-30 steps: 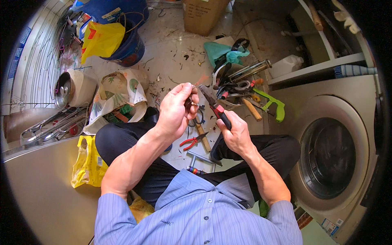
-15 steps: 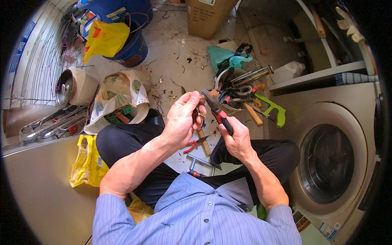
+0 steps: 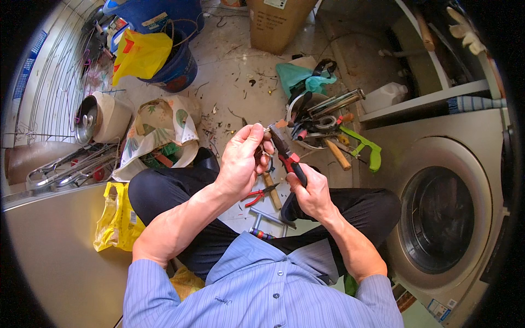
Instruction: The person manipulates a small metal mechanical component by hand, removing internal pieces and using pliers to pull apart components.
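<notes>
My left hand (image 3: 239,167) is raised over the floor between my knees. Its thumb and fingers pinch a small metallic piece (image 3: 268,129), mostly hidden by the fingers. In my right hand (image 3: 314,192) is a pair of pliers (image 3: 289,158) with red and black handles, fingers wrapped round the grips. The jaws meet the small piece at my left fingertips; whether they clamp it I cannot tell. Below my hands lie red-handled pliers (image 3: 260,194), a wooden handle (image 3: 272,191) and a grey metal T-shaped tool (image 3: 263,218).
A tool-filled bucket (image 3: 299,112) stands ahead on the right, with a green-handled saw (image 3: 374,156) beside it. A front-loading washing machine (image 3: 489,180) flanks my right. To the left are a patterned bag (image 3: 186,128), a yellow bag (image 3: 117,224) and blue buckets (image 3: 183,71). Scraps litter the floor.
My right hand and the pliers have shifted slightly left and down, the pliers standing a little steeper. My left hand stays almost in place, still pinching the small piece.
</notes>
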A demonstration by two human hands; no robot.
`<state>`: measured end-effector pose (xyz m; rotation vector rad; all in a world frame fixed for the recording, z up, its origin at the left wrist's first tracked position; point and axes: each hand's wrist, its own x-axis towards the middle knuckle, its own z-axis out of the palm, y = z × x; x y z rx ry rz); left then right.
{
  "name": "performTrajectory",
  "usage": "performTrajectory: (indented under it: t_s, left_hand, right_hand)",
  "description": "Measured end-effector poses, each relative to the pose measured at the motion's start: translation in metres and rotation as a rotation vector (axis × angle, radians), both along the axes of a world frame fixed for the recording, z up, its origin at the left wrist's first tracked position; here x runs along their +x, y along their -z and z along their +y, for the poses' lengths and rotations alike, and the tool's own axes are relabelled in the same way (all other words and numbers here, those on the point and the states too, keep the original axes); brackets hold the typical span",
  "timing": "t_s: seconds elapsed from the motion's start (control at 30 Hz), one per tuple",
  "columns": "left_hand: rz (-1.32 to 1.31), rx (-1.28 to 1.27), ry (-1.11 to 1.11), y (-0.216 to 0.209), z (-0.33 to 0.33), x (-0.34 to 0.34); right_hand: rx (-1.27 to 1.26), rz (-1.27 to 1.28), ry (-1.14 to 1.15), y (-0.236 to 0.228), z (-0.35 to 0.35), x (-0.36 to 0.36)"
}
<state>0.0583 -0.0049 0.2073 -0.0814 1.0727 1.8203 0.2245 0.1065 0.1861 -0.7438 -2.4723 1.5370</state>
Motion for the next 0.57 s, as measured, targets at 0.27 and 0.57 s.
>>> performTrajectory:
  t_s: [0.27, 0.57]
  left_hand:
    - [0.011, -0.017, -0.024, 0.0, 0.0, 0.003]
    - [-0.054, 0.013, -0.047, -0.001, -0.002, 0.002]
  right_hand:
    - [-0.183, 0.018, 0.018, 0.003, -0.007, 0.0]
    - [0.061, 0.044, 0.026, 0.002, -0.011, -0.001]
